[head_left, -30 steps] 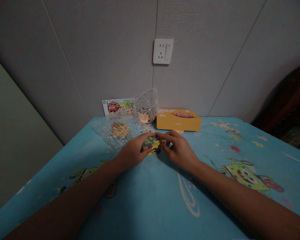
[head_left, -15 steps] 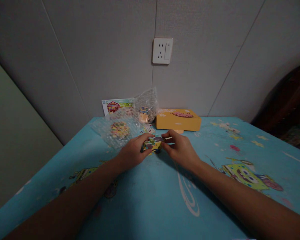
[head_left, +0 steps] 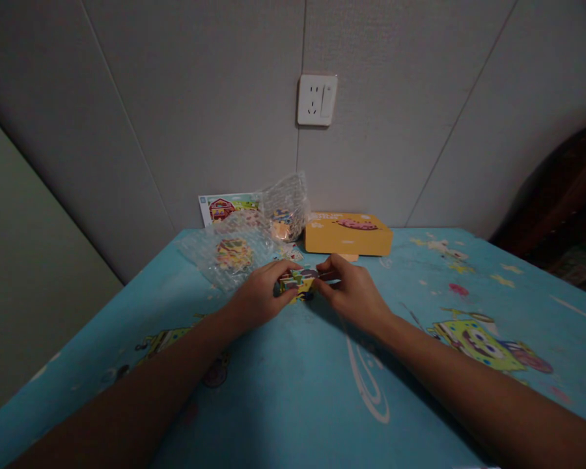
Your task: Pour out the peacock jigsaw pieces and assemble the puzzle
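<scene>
Between my two hands, just above the blue cover, is a small stack of colourful printed puzzle pieces (head_left: 300, 281), mostly yellow and green. My left hand (head_left: 264, 292) grips its left side, with the thumb in front and the fingers behind. On the right, my right hand (head_left: 346, 286) pinches the stack's right edge between thumb and fingertips. My fingers cover parts of the pieces, so their exact shapes are hard to make out.
Behind my left hand lies a bubble-wrap bag of pieces (head_left: 234, 254). A second bubble-wrap bag (head_left: 288, 208) leans by a printed farm picture (head_left: 234, 203). The orange box (head_left: 349, 236) stands near the wall, under a socket (head_left: 317, 99). A cartoon-print cover (head_left: 293, 391) spreads over the table.
My hands stay in nearly the same place. The top of the stack looks slightly shifted between my fingers.
</scene>
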{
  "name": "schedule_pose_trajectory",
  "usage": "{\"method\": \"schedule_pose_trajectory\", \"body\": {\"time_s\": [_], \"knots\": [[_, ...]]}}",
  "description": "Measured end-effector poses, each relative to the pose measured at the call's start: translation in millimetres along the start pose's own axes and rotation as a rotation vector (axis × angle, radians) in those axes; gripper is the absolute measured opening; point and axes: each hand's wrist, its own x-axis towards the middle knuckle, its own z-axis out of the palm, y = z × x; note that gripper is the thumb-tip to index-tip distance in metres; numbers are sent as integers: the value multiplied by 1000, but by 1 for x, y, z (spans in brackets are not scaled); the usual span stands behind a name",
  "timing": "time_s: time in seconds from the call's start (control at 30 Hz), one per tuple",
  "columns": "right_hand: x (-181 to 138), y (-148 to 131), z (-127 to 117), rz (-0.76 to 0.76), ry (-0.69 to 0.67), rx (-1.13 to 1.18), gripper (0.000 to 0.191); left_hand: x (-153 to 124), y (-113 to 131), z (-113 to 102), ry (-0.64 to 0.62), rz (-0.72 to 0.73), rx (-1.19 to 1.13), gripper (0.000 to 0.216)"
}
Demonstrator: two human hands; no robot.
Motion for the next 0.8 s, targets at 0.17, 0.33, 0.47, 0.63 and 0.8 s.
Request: {"method": "schedule_pose_trajectory", "body": {"time_s": [0.17, 0.33, 0.47, 0.63, 0.8], "knots": [[-2, -2, -2, 10, -11, -22, 9, 1, 2, -1, 8, -48, 7, 24], [-1, -2, -2, 19, -24, -48, 11, 1, 0, 0, 37, -81, 17, 18], [0, -2, -2, 48, -27, -52, 11, 1, -2, 0, 80, -144, 39, 21], [0, -1, -1, 36, -43, -27, 9, 0, -2, 1, 46, -82, -13, 34], [-1, -1, -2, 21, -49, -7, 8, -1, 1, -2, -38, 18, -17, 39]]}}
